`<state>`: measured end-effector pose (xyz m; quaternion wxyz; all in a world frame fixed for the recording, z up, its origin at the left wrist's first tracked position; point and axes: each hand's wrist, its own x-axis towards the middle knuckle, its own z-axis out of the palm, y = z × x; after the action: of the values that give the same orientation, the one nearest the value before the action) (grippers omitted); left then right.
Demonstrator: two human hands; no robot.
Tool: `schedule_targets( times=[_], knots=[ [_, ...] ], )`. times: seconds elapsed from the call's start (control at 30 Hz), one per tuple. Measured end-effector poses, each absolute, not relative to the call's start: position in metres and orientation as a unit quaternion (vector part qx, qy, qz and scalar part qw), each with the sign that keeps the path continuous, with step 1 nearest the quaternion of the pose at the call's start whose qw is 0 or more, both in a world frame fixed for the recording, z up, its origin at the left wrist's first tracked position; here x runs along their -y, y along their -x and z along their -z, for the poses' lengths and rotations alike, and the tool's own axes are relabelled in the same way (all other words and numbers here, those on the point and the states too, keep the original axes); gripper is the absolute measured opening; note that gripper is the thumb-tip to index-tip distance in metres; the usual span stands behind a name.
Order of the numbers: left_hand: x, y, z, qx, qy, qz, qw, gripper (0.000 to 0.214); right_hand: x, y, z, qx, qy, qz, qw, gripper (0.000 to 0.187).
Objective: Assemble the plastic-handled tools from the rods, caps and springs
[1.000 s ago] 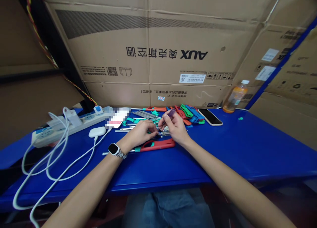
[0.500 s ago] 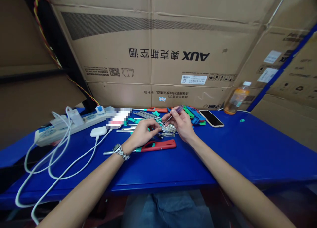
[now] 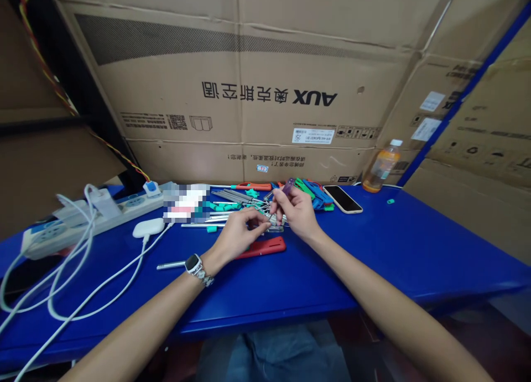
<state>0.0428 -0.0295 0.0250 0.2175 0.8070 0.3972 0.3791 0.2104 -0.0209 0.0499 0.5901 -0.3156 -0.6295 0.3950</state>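
My right hand (image 3: 299, 212) is closed around a screwdriver (image 3: 290, 184) with a see-through purple handle. Its thin shaft is mostly hidden by the fingers and points down towards my left hand (image 3: 239, 230). The left fingertips are pinched together over the parts, on something too small to make out. Below them lies a long-nosed gas lighter with a red body (image 3: 267, 247), partly covered by the left hand. Clear plastic pieces (image 3: 275, 229), metal tubes (image 3: 199, 225) and small green parts (image 3: 251, 193) lie around the fingertips.
Behind the hands lie an orange-red lighter (image 3: 254, 186) and blue and green handles (image 3: 317, 194). A phone (image 3: 342, 198) and a drink bottle (image 3: 381, 166) stand to the right. On the left are a power strip (image 3: 124, 208), white cables (image 3: 89, 260) and a white charging case (image 3: 148, 228). Cardboard (image 3: 265, 56) walls the back.
The whole scene has shifted left in view as my head turned. The screwdriver's handle is more upright and its shaft shows less. Both hands stay close together over the parts.
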Motion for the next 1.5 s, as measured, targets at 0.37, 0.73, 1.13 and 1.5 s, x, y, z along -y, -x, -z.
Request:
schedule_targets(
  times=[0.37,0.73,1.13,1.5],
  knots=[
    [0.036,-0.042,-0.022,-0.345,-0.908,-0.190,0.143,0.022,0.026,-0.226,-0.036,0.641,0.355,-0.381,0.565,0.042],
    [0.025,-0.030,-0.026,-0.379,-0.894,-0.183,0.155,0.023,0.025,-0.214,-0.024,0.693,0.339,-0.351,0.531,0.039],
    [0.023,-0.029,-0.025,-0.369,-0.905,-0.171,0.125,0.028,0.031,-0.212,-0.024,0.723,0.338,-0.308,0.518,0.033],
    [0.022,-0.029,-0.024,-0.364,-0.908,-0.175,0.113,0.029,0.031,-0.213,-0.022,0.725,0.348,-0.314,0.505,0.035]
  ],
)
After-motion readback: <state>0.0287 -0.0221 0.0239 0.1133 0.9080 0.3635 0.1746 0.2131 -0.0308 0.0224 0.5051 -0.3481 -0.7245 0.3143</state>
